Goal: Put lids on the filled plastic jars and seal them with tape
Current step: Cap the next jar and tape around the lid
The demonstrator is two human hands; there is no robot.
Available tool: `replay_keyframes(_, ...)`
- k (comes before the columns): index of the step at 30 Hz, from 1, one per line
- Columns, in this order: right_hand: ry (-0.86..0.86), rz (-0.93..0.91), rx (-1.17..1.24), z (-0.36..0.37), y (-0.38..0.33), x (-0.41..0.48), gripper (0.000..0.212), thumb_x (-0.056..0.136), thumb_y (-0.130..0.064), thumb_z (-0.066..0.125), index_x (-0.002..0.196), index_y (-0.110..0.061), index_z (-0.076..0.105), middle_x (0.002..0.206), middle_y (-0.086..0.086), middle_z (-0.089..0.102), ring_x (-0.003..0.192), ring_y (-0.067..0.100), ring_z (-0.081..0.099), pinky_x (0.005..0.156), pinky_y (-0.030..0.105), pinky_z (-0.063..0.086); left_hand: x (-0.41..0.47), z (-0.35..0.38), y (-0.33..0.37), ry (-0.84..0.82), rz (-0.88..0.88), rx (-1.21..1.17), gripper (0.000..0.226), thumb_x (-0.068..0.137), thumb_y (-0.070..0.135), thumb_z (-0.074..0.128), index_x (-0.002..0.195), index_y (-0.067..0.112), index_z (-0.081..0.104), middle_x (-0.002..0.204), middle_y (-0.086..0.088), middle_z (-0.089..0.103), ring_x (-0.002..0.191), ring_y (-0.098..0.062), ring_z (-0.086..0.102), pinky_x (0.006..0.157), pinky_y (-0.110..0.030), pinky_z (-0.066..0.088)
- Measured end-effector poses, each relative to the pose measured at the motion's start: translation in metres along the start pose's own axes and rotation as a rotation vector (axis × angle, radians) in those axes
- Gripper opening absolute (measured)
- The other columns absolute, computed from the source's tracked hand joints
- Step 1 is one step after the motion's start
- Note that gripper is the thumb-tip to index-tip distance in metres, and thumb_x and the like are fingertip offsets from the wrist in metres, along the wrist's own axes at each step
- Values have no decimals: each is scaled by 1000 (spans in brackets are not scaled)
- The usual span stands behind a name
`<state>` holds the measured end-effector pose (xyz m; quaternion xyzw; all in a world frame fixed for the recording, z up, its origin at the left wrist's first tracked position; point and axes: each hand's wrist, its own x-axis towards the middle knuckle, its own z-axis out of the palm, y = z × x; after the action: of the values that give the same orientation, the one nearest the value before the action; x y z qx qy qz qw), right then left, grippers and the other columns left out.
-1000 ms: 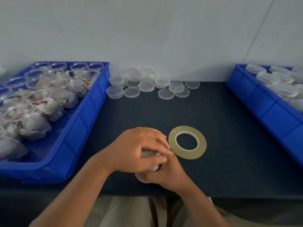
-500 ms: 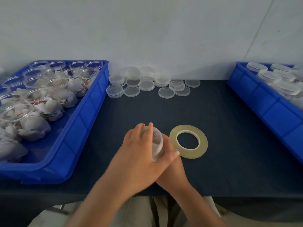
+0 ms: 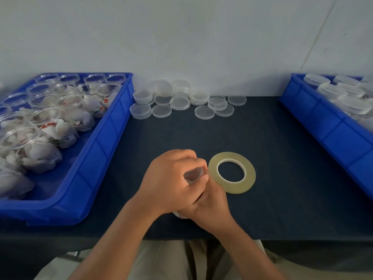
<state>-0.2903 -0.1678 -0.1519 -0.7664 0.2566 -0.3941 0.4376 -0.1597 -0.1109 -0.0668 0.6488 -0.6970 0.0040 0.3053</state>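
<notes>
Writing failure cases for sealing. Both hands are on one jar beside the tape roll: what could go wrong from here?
1. The left hand and right hand grip the jar close to the front edge of the table; a slip could send it off.
2. The hands cover most of the jar, so a bad seal could go unnoticed.
3. The tape roll lies flat beside the hands and may get knocked.

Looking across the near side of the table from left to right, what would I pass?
Left blue tray of open filled jars → left hand and right hand, together gripping one jar → tape roll lying flat → right blue tray of lidded jars.
</notes>
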Motion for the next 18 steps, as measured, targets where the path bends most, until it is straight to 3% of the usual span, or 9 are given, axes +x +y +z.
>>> replay_keyframes(6,-24,22,-2,0,-4,-1,65,74,-31,91,129,-33,56,116,-17,69,110,10,70,82,22,59,0,2,-11,-28,105,-15,26,92,42,66,109,28,81,114,13,71,103,-6,65,84,-31,56)
replay_keyframes(11,-58,0,19,4,-9,2,76,86,-30,88,148,-20,45,141,-7,58,132,18,59,101,38,57,-9,8,-13,104,79,-9,58,88,60,71,135,26,69,141,10,62,134,-7,53,109,-33,48)
replay_keyframes(13,-156,140,61,-4,-10,0,101,82,-39,91,160,-20,30,155,-2,47,145,21,48,113,46,49,-16,11,-11,229,-7,-29,69,84,68,72,139,28,61,142,8,55,132,-10,51,106,-24,46)
replay_keyframes(15,-273,215,39,-21,-9,-4,123,73,-57,93,165,-30,16,159,-11,41,148,15,43,116,45,46,-25,17,-10,305,-121,-83,77,81,77,69,141,31,53,139,11,50,126,-9,51,98,-13,45)
replay_keyframes(18,-371,252,-310,-54,-3,-5,121,67,-80,82,162,-49,14,167,-24,26,154,2,26,126,38,30,-40,30,-9,306,-253,-286,94,74,86,69,150,37,41,138,31,45,128,0,51,94,-3,43)
